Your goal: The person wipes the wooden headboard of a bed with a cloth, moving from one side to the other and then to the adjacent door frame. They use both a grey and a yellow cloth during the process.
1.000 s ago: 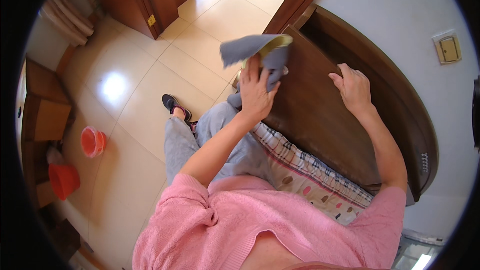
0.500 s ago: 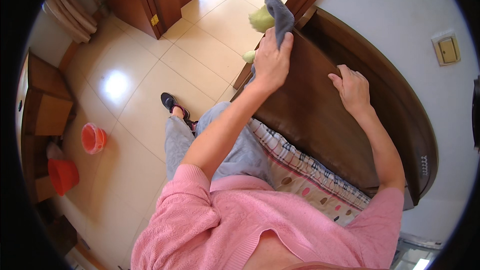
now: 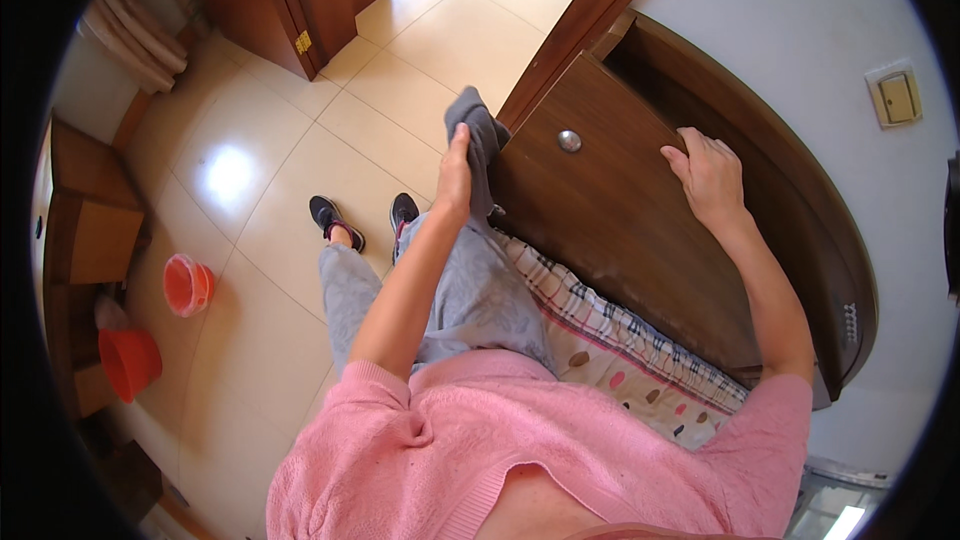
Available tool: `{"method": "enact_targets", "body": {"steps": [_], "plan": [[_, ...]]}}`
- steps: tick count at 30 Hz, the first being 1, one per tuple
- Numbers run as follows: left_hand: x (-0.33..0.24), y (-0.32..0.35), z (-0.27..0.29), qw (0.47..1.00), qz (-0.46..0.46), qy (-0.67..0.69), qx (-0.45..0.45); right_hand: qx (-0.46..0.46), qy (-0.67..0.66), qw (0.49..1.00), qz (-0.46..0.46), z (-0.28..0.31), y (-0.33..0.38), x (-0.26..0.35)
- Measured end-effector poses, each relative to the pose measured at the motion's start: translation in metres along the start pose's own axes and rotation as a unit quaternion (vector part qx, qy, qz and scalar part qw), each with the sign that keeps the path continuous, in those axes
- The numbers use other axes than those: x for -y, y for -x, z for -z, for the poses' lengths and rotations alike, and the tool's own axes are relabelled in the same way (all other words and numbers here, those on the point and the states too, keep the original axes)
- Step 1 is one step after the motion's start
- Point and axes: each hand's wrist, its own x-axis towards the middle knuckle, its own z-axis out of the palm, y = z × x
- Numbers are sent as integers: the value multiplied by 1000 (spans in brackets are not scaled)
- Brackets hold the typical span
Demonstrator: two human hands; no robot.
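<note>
My left hand (image 3: 456,178) is closed on a grey cloth (image 3: 475,140), pressing it to the left side edge of a dark brown headboard panel (image 3: 610,200). Part of the cloth bunches up above my fingers. On the panel, near its far left corner, is a round silver knob (image 3: 569,141). My right hand (image 3: 708,175) is hooked over the panel's top edge, thumb apart from the fingers. Behind that edge lies a long recess in the curved headboard frame (image 3: 790,230).
A patterned bed cover (image 3: 630,370) lies against the panel's foot. Two red bins, one lined (image 3: 188,285) and one plain (image 3: 130,362), stand on the tiled floor by a wooden cabinet (image 3: 100,225). A wooden door (image 3: 330,0) stands far left; a wall switch (image 3: 894,98) is at right.
My left hand has come down and left with the grey cloth, from the panel's far corner to its side edge. The knob now shows; the pale green cloth-like pieces no longer do. My right hand stays.
</note>
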Motion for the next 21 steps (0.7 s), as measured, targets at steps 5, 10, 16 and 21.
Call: {"method": "enact_targets", "body": {"steps": [5, 10, 16, 21], "plan": [[-58, 33, 4, 988, 27, 132, 78, -29, 6, 999, 15, 0, 3, -1], [-100, 84, 4, 979, -111, -147, 91, -112, 20, 991, 68, 9, -1, 22], [-110, 138, -7, 584, -480, -646, 107, 8, -779, 602, -173, -30, 19, 184], [-82, 172, 19, 660, -449, -575, 179, 43, -838, 384, -385, -61, 6, 216]]}}
